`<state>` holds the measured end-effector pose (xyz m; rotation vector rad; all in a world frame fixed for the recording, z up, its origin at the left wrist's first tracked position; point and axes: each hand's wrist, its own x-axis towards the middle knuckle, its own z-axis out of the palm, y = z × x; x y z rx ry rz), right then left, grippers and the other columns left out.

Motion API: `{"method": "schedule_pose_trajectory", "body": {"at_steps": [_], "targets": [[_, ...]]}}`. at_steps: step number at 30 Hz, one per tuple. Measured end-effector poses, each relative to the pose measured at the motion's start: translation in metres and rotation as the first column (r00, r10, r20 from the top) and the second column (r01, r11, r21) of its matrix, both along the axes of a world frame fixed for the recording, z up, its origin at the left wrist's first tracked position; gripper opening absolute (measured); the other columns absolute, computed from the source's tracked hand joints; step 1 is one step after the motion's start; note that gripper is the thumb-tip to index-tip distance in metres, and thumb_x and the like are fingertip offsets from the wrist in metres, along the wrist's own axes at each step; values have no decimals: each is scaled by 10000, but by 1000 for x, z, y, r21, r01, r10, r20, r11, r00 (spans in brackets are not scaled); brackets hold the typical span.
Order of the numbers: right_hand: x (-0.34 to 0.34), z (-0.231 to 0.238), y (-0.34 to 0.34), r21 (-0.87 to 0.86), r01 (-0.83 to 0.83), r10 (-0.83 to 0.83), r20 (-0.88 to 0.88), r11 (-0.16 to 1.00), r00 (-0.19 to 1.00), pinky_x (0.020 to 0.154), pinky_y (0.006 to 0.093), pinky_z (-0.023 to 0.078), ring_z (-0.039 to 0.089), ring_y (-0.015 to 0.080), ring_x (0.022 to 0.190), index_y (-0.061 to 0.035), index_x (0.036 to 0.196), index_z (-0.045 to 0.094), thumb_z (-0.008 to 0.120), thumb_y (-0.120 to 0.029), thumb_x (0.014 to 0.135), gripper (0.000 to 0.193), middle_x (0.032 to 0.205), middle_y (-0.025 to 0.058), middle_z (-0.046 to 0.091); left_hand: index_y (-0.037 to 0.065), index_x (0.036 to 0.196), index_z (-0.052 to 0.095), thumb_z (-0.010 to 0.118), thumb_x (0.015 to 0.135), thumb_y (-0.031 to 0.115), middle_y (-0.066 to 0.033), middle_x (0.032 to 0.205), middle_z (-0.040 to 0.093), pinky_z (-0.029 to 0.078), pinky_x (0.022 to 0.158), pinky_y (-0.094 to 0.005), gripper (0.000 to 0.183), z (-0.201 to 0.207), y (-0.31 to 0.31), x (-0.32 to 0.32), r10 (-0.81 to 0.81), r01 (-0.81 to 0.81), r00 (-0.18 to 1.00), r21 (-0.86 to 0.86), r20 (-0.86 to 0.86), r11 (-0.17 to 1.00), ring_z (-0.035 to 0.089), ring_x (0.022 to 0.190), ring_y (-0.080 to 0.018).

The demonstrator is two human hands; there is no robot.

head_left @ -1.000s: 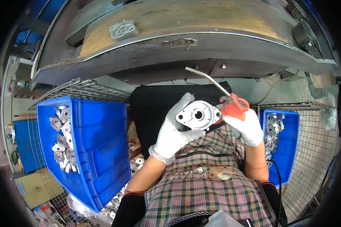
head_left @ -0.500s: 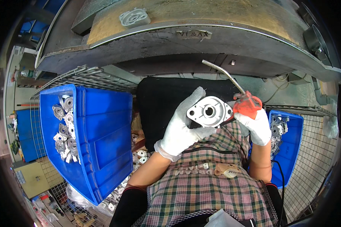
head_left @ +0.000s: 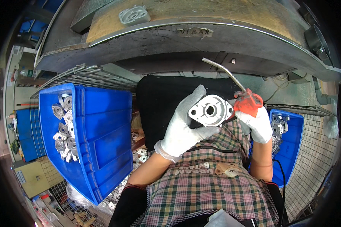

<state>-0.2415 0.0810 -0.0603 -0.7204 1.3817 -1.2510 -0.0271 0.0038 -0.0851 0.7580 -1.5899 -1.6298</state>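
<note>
Two white-gloved hands are raised in front of a seated person's chest, seen from above. The left hand (head_left: 182,130) grips a pale grey cast metal flange (head_left: 211,110), round-bodied with a centre bore and small bolt holes at its corners; the fingers (head_left: 191,99) are curled shut around its left edge and back, turning its flat face up toward the camera. The right hand (head_left: 258,124) is closed around the red handle of an air blow gun (head_left: 247,103), whose bent metal nozzle tube (head_left: 219,69) sticks up and away to the left, its tip above the flange and not aimed into it.

Compared with a second ago, the flange sits slightly higher and further right in view, and now touches the red handle, so both hands have drawn closer together. The large blue crate (head_left: 98,128) on the person's left has slid further into view, showing more loose flanges (head_left: 62,125) of the same kind piled against its far wall. This suggests the head has tipped while the part stays held for inspection or cleaning, rather than being set down.

A smaller blue crate (head_left: 290,140) with more metal parts sits in a wire basket (head_left: 314,151) on the right. Ahead lies a worn tabletop (head_left: 201,17) with one further casting (head_left: 132,15) on it. A checked apron (head_left: 208,193) covers the lap.
</note>
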Motion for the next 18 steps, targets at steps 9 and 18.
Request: {"method": "schedule_pose_trajectory", "body": {"at_steps": [9, 18], "targets": [[-1, 5, -1, -2, -31, 31, 79, 1000, 996, 832, 262, 466, 610, 136, 945, 23, 1230, 551, 732, -53, 767, 503, 1047, 65, 651, -47, 1410, 313, 903, 576, 148, -203, 1381, 436, 355, 1077, -386, 1040, 3, 1, 5, -21, 36, 994, -142, 103, 989, 445, 1282, -273], [-2, 2, 1, -56, -13, 18, 86, 998, 996, 877, 308, 487, 616, 165, 970, 39, 1215, 546, 735, -26, 758, 499, 1118, 99, 631, -12, 1447, 254, 902, 576, 117, -214, 1411, 387, 362, 1079, -392, 1093, 4, 5, 3, -32, 36, 998, -73, 54, 997, 425, 1298, -281]]}}
